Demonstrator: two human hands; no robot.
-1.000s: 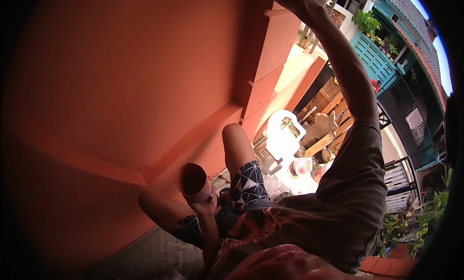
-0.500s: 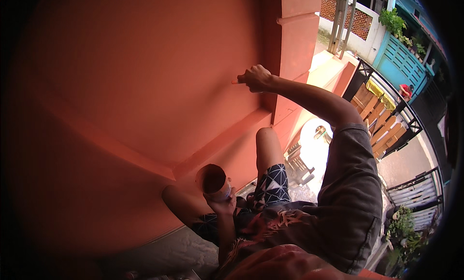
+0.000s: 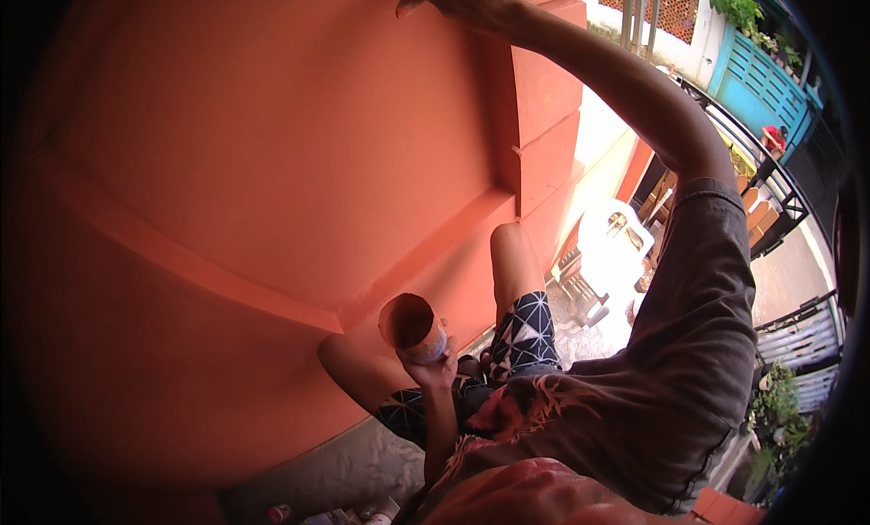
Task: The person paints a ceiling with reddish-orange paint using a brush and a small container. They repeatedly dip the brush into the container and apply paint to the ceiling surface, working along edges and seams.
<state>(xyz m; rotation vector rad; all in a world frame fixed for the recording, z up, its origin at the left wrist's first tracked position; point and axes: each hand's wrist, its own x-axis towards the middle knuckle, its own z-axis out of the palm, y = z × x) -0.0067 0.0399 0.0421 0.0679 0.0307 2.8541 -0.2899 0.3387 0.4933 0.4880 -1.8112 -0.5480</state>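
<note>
Round, open-topped container (image 3: pixel 426 345) with an orange-tinged rim and pale outer side sits in my left hand (image 3: pixel 435 371), fingers wrapped around its lower part; it hangs between my bent knees, its dark mouth turned up toward me. My right hand (image 3: pixel 460 0) is raised high before the smooth orange-red painted wall (image 3: pixel 299 154), fingers curled about a small orange-tipped thing (image 3: pixel 410 6); the upper edge of view crops that hand, so I cannot tell just what the thing is or whether it meets the wall.

A raised orange ledge (image 3: pixel 195 262) runs along the wall's lower part, and an orange pillar (image 3: pixel 548 86) stands at its right end. I wear black shorts with white geometric lines (image 3: pixel 527 335) and a dark brownish-grey T-shirt (image 3: pixel 652 389). Past my right knee stands a glaring white plastic chair (image 3: pixel 612 244). Farther off, a person in red (image 3: pixel 773 141) is near a turquoise slatted gate (image 3: pixel 759 81).
</note>
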